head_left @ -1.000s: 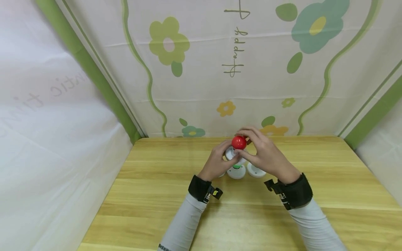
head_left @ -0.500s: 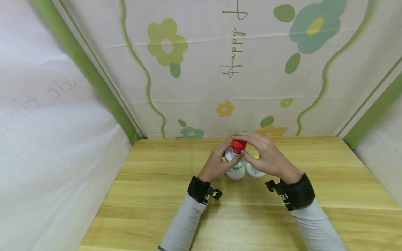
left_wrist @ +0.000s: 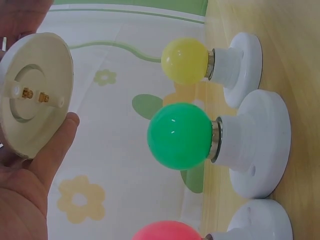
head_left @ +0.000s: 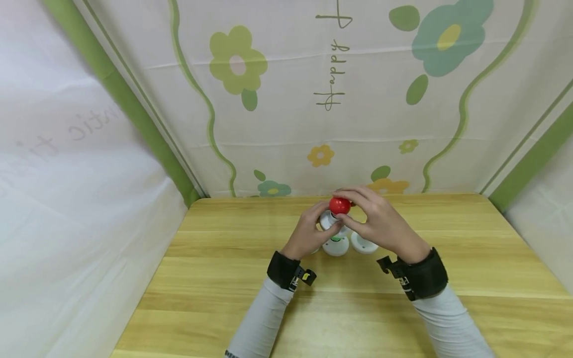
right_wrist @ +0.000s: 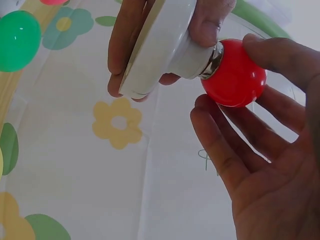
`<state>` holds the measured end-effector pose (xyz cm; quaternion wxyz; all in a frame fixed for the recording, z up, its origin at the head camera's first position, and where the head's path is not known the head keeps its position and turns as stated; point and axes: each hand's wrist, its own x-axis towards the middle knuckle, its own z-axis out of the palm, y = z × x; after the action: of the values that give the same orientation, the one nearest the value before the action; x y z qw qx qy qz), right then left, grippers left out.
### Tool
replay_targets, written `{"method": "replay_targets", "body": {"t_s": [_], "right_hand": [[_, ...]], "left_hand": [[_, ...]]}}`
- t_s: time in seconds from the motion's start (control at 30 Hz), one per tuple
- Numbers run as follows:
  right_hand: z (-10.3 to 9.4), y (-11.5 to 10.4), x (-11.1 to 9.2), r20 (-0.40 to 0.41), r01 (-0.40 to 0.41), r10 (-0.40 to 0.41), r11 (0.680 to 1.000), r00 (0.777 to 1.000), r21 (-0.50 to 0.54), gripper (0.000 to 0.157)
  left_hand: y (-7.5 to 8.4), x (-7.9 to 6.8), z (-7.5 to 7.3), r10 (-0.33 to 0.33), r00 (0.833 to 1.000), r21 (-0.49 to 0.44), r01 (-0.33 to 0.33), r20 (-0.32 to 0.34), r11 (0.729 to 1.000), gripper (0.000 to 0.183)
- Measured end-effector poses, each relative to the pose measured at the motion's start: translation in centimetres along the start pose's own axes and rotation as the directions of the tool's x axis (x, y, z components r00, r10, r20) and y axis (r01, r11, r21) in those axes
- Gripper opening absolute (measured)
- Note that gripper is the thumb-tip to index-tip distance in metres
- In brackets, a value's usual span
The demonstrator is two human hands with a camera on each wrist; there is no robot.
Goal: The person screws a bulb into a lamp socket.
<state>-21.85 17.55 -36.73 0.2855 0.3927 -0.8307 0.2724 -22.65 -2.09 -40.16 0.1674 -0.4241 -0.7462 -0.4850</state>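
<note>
My left hand [head_left: 309,232] grips a white lamp holder [right_wrist: 162,42] above the table, its round base tilted so that the underside with brass contacts shows in the left wrist view. A red bulb [right_wrist: 237,75] sits in the socket, a band of its metal cap showing. Thumb and fingers of my right hand [head_left: 380,219] pinch this bulb. Below, a green bulb [left_wrist: 180,136] stands upright in a white holder [left_wrist: 262,145] on the table. Beside it is a yellow bulb [left_wrist: 184,61] in another holder [left_wrist: 245,70]. A pinkish-red bulb [left_wrist: 167,231] is cut off by the frame.
The wooden table [head_left: 215,298] ends at a white curtain [head_left: 277,109] printed with flowers, close behind my hands. More curtain [head_left: 80,199] hangs at the left side. The standing holders are in a row right under my hands.
My right fingers flattened over the red bulb half a second ago, then the thumb came back across its front. The left hand keeps its hold on the lamp holder with little movement.
</note>
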Motion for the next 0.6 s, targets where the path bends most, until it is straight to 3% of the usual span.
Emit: {"method": "replay_targets", "body": {"t_s": [0.3, 0.4, 0.53, 0.6], "right_hand": [[0.2, -0.1, 0.3, 0.001, -0.031, 0.031, 0.998, 1.0, -0.047, 0.049], [0.1, -0.1, 0.2, 0.019, -0.053, 0.054, 0.997, 0.998, -0.056, 0.056], [-0.3, -0.1, -0.1, 0.046, -0.056, 0.056, 0.998, 0.997, 0.006, 0.063], [-0.5, -0.1, -0.1, 0.06, -0.042, 0.039, 0.998, 0.997, 0.056, 0.062]], "left_hand": [[-0.1, -0.1, 0.0, -0.011, 1.0, -0.008, 0.011, 0.004, 1.0, 0.042], [-1.7, -0.4, 0.5, -0.019, 1.0, -0.009, 0.019, 0.007, 1.0, 0.043], [-3.7, -0.6, 1.1, -0.012, 1.0, -0.012, 0.012, 0.02, 1.0, 0.044], [-3.6, -0.6, 1.1, -0.004, 1.0, -0.02, 0.004, 0.026, 1.0, 0.044]]}}
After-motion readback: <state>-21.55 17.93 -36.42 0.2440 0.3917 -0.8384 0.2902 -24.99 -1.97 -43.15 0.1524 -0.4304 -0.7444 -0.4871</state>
